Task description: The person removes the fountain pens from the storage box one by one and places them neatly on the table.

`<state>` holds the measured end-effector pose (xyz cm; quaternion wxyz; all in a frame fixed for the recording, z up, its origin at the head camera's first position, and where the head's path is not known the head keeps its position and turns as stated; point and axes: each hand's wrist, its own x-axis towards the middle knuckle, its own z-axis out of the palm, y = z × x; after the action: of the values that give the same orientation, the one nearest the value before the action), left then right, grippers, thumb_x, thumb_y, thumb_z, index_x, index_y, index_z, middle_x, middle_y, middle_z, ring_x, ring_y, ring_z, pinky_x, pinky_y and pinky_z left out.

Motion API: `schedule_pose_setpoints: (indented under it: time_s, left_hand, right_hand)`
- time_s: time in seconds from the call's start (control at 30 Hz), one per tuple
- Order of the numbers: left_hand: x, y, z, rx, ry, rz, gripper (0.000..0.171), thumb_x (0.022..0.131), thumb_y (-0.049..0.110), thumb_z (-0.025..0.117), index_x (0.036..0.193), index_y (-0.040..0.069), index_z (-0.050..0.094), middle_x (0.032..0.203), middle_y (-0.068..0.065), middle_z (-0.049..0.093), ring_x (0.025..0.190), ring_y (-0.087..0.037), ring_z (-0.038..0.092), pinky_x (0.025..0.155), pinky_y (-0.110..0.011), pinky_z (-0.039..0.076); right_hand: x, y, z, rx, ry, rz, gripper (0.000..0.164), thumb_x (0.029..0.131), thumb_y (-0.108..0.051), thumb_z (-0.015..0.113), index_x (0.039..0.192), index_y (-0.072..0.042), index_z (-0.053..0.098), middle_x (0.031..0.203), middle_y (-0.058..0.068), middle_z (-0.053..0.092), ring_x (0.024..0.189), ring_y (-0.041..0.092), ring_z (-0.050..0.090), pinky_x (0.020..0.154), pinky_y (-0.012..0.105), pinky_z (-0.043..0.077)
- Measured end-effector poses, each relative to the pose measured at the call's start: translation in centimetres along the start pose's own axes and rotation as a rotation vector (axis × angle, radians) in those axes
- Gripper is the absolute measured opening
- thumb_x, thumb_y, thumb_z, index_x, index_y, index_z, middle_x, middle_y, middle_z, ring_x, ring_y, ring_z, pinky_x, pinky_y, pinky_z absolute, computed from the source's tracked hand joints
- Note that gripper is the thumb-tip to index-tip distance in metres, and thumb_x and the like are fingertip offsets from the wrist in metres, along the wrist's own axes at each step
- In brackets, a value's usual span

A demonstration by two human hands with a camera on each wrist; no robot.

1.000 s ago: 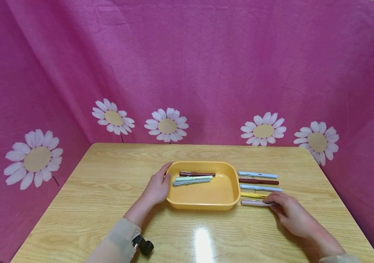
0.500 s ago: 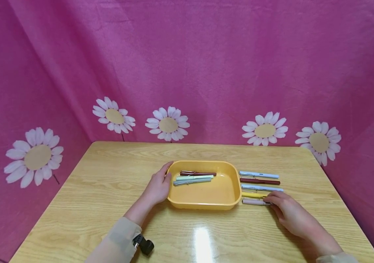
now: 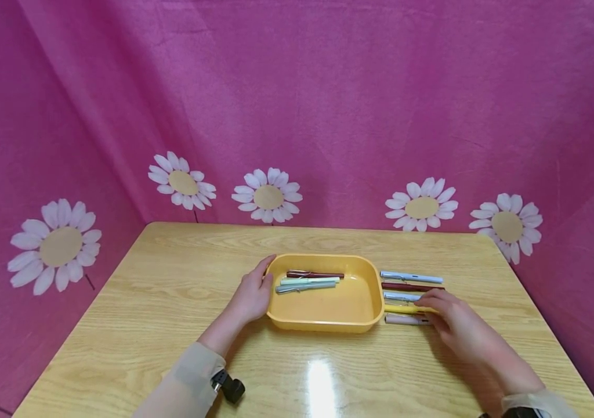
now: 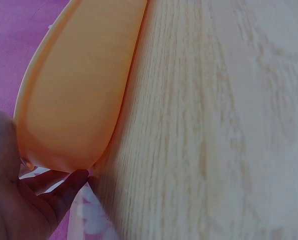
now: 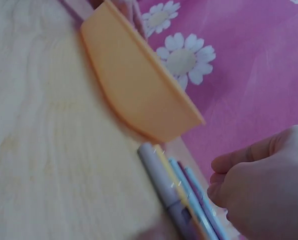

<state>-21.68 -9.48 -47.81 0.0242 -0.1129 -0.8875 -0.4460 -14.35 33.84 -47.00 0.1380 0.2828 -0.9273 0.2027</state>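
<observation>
Five pens [image 3: 400, 296] lie beside the yellow tray [image 3: 351, 302] my left hand [image 3: 252, 296] grips, likely steadying it; my loosely bent right hand [image 3: 456, 322] holds nothing visible.

Head camera is facing forward-down over counter [image 3: 161, 302]; wrist cameras are looking closer; all are sharing yellow tray [image 3: 325, 327].

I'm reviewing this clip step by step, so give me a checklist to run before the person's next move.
1. Tray held: ok, left hand at its left end.
2. Three pens inside tray: ok, none sticks out.
3. Five pens beside tray: ok, in a row off its right end.
4. Right hand clear of that row: not ok, it is over it.
5. Right fingers gripping a pen: cannot tell, contact unclear.
</observation>
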Motion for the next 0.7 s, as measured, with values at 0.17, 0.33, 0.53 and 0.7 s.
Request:
schedule_pose_setpoints:
  time_s: [0.17,0.33,0.53,0.7]
  left_hand:
    - [0.0,0.1,-0.1,0.01,0.001,-0.001,0.049,0.111,0.01,0.044,0.16,0.007,0.044,0.146,-0.022,0.06,0.128,-0.034,0.059,0.111,-0.055,0.044]
    - [-0.1,0.1,-0.1,0.007,0.003,0.0,0.049,0.111,0.009,0.044,0.16,0.006,0.045,0.145,-0.023,0.06,0.129,-0.035,0.059,0.11,-0.055,0.045]
    - [0.0,0.1,-0.1,-0.004,0.003,-0.002,0.049,0.111,0.01,0.045,0.16,0.007,0.045,0.146,-0.022,0.06,0.129,-0.034,0.059,0.111,-0.054,0.044]
    - [0.0,0.1,-0.1,-0.004,0.001,0.002,0.049,0.111,0.011,0.044,0.16,0.006,0.045,0.145,-0.022,0.06,0.127,-0.033,0.06,0.111,-0.053,0.045]
  right_hand:
    - [1.6,-1.0,-0.8,0.042,0.036,-0.03,0.039,0.082,0.017,0.08,0.113,-0.007,0.077,0.114,-0.002,0.07,0.104,0.02,0.068,0.088,0.036,0.059]
    - [3.6,-2.2,-1.1,0.1,0.04,-0.064,0.038,0.085,0.017,0.077,0.115,-0.007,0.077,0.111,-0.001,0.071,0.1,0.017,0.068,0.083,0.042,0.059]
    - [6.0,-3.7,-0.8,0.25,0.006,-0.088,0.04,0.089,0.018,0.072,0.12,-0.008,0.075,0.114,0.0,0.071,0.101,0.021,0.07,0.087,0.032,0.059]
    - [7.6,-5.1,-0.4,0.329,-0.012,-0.096,0.038,0.091,0.018,0.07,0.12,-0.006,0.073,0.115,0.0,0.069,0.099,0.024,0.07,0.085,0.033,0.061]
